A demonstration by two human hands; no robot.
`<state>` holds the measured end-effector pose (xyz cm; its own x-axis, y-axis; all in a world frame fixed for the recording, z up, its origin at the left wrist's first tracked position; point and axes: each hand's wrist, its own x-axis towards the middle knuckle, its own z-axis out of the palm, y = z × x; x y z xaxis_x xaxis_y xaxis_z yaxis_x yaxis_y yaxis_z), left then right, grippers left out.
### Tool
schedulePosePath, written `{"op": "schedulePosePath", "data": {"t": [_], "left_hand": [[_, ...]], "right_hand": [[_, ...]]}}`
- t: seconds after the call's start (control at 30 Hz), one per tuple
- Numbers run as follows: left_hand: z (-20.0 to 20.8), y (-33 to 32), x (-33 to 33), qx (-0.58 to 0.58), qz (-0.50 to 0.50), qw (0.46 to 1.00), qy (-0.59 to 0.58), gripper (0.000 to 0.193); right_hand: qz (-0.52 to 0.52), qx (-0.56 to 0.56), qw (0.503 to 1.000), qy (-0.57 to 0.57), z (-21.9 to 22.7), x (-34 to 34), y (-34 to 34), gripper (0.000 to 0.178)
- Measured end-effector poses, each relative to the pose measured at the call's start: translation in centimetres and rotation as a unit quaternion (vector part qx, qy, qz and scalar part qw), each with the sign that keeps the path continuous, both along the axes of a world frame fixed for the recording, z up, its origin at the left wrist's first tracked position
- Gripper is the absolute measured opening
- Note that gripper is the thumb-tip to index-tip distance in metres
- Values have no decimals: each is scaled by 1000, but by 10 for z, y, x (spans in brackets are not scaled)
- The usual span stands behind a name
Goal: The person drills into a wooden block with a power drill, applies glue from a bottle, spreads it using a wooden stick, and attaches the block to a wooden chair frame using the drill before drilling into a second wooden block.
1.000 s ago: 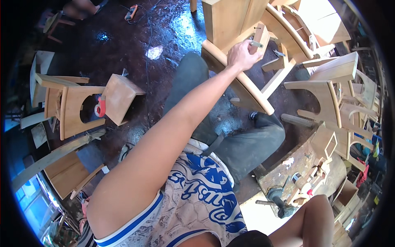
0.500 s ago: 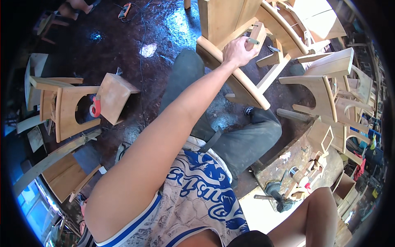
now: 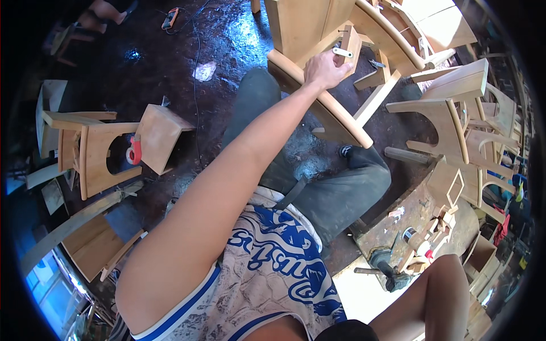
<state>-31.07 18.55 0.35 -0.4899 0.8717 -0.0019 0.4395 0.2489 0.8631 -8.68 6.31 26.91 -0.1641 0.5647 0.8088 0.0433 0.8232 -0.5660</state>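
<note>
My left hand [image 3: 327, 69] is closed at the wooden chair frame [image 3: 318, 108] in front of me. From its fingers sticks a small pale flat strip [image 3: 342, 52] with a hole near its end. The strip lies across a wooden block [image 3: 351, 50] on the frame, and a thin screw or nail [image 3: 343, 31] shows on that block. My curled fingers partly hide the strip and the block's near side. Only my bent right arm [image 3: 443, 295] shows at the lower right; its hand is out of view.
Wooden chairs [image 3: 449, 122] crowd the right side; another chair [image 3: 105, 153] and a box [image 3: 162, 139] with red tape [image 3: 134, 150] stand left. A worktable [image 3: 375, 233] at right holds a power tool [image 3: 387, 270], a bottle [image 3: 417, 241] and wood scraps. A cable [image 3: 196, 85] crosses the floor.
The small strip has turned: it was tilted and darker, and now lies more level and looks pale. My left hand has shifted slightly left and down. My right arm has barely moved.
</note>
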Motion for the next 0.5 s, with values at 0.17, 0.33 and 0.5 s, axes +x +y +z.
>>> {"op": "schedulePosePath", "data": {"t": [0.17, 0.33, 0.5], "left_hand": [[1, -2, -2, 0, -10, 1000, 1, 49], [9, -3, -2, 15, 4, 1000, -11, 48], [14, -10, 6, 34, 10, 999, 24, 50]], "right_hand": [[2, -3, 1000, -3, 1, 1, 4, 28], [2, 2, 1000, -6, -3, -8, 16, 29], [-42, 52, 996, 63, 28, 13, 37, 30]]}}
